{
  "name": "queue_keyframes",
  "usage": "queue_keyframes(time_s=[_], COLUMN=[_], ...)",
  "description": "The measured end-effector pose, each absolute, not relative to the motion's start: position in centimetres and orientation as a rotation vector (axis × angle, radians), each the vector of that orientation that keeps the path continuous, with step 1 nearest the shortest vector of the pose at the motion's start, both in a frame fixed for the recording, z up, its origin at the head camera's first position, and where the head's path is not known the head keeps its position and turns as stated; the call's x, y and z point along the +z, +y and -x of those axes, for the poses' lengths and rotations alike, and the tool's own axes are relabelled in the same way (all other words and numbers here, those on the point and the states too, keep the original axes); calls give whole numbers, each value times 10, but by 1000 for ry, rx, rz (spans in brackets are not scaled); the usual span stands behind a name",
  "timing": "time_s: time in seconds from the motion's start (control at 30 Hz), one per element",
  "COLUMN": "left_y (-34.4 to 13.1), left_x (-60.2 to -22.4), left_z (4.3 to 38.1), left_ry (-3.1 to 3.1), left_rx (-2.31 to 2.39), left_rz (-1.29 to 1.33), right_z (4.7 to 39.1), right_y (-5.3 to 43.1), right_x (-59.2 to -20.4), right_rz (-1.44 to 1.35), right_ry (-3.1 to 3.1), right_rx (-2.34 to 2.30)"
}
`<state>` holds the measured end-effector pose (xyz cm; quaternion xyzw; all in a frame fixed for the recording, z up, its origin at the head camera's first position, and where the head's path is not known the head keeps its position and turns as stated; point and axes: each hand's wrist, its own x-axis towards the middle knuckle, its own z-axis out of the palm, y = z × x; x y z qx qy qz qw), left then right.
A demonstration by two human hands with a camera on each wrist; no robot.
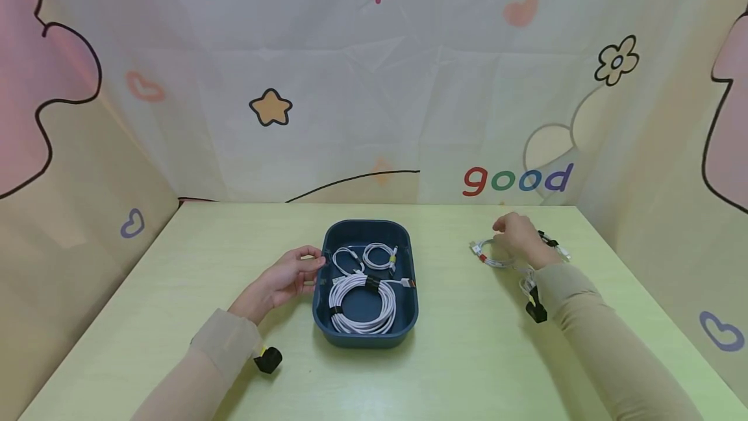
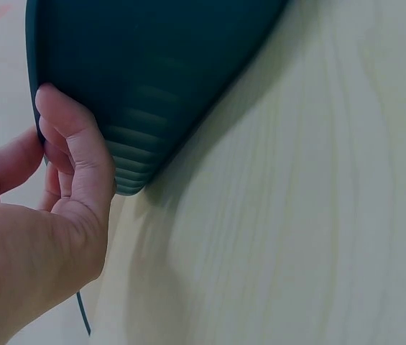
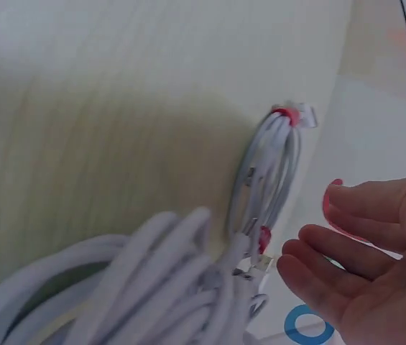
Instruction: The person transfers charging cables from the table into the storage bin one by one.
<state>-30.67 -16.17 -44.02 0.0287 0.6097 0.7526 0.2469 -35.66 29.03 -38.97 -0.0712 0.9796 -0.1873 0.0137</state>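
Observation:
At the dark blue bin (image 1: pixel 365 342), my left hand (image 1: pixel 282 279) pinches the left rim, with the thumb and fingers on either side of the wall (image 2: pixel 152 50). Inside lie a large white cable coil (image 1: pixel 389 307) with black ties, a small white coil (image 1: pixel 366 256) with a yellow tie and another small white cable (image 1: pixel 336 260). On the right, my right hand (image 1: pixel 519 239) hovers over more cables, fingers loosely bent and holding nothing. Beneath it are a white cable with red ties (image 1: pixel 495 263) and a thicker white cable bundle (image 3: pixel 152 287), partly hidden by the forearm.
Both stand on a pale wooden table (image 1: pixel 444 356). A printed cloth backdrop (image 1: pixel 327 51) rises behind the table and along its sides. A black-tied cable end (image 1: pixel 549 239) lies just right of my right hand.

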Motion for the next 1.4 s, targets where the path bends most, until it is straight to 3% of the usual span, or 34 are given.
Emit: queue_keyframes(time_s=[0.63,1.4], left_y=[-160,-159], left_x=[-440,-440], left_z=[307,306], left_ry=[1685,1701], left_rx=[2045,2044], left_rz=[-60,-46], right_z=[358,351], right_y=[294,292], right_x=[-408,-389], right_rz=[210,196], right_ry=[3054,3100], right_rx=[-346,-612])
